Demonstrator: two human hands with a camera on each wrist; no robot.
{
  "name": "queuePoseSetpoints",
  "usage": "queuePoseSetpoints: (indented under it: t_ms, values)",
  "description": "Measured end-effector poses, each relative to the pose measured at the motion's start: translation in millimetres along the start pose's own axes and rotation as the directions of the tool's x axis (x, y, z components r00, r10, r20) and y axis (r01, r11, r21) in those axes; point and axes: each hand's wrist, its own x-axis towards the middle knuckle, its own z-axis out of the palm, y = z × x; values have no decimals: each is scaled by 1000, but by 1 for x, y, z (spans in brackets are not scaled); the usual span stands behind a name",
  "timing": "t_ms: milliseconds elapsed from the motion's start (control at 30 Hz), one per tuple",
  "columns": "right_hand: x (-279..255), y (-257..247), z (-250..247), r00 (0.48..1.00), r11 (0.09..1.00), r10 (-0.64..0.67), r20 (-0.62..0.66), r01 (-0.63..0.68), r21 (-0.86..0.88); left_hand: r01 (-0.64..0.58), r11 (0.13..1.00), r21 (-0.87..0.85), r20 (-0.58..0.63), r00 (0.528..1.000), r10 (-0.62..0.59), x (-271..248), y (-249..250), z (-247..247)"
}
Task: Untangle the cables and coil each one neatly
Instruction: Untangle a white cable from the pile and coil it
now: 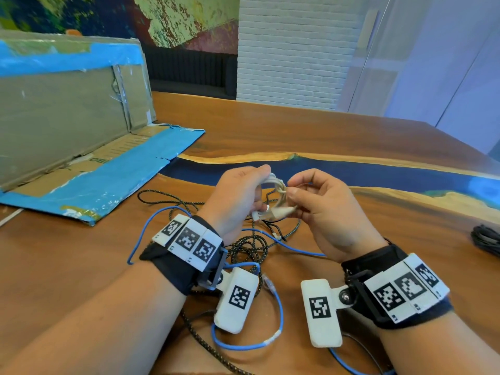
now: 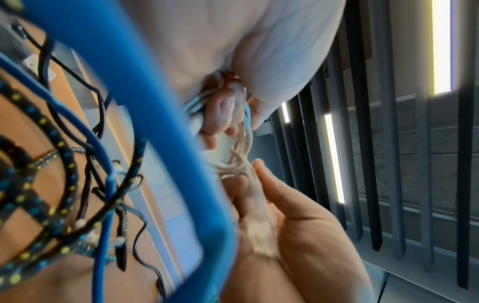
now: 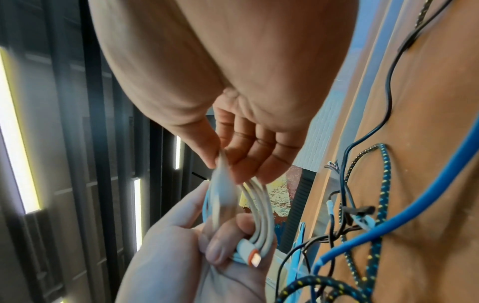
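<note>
A small coil of white cable (image 1: 274, 194) is held above the table between both hands. My left hand (image 1: 239, 196) grips the coil's loops, with a white plug (image 3: 255, 258) sticking out below the thumb. My right hand (image 1: 316, 201) pinches the coil's free end (image 3: 223, 184) between thumb and fingers, close against the loops (image 2: 237, 162). Under the hands lies a tangle: a blue cable (image 1: 273, 339), a black-and-yellow braided cable (image 1: 251, 247) and a thin black cable (image 1: 273, 226).
An opened cardboard box with blue tape (image 1: 81, 147) stands at the left on the wooden table (image 1: 324, 136). A coiled black cable (image 1: 487, 238) lies at the right edge. A blue resin strip (image 1: 378, 174) crosses the table beyond the hands.
</note>
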Motion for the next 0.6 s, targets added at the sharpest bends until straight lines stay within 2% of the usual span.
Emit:
queuePoseSetpoints:
  t_ms: [133, 200, 300, 500, 600]
  values:
    - [-4, -8, 1, 994, 988, 24, 109, -40, 152, -4, 1000, 30, -19, 1000, 5, 3, 0, -6]
    - [-7, -11, 0, 981, 982, 1, 192, -37, 185, -43, 997, 65, 24, 999, 42, 3, 0, -7]
    - [-9, -15, -4, 961, 989, -32, 275, -9, 147, -93, 992, 81, 118, 989, 84, 0, 1, -7]
    - [-6, -17, -13, 989, 993, -8, 148, -10, 119, -56, 998, 18, 248, 968, 50, -2, 5, -12]
    - [-6, -18, -15, 988, 991, -21, 154, -1, 137, -64, 997, 50, 234, 971, 51, -2, 5, -10]
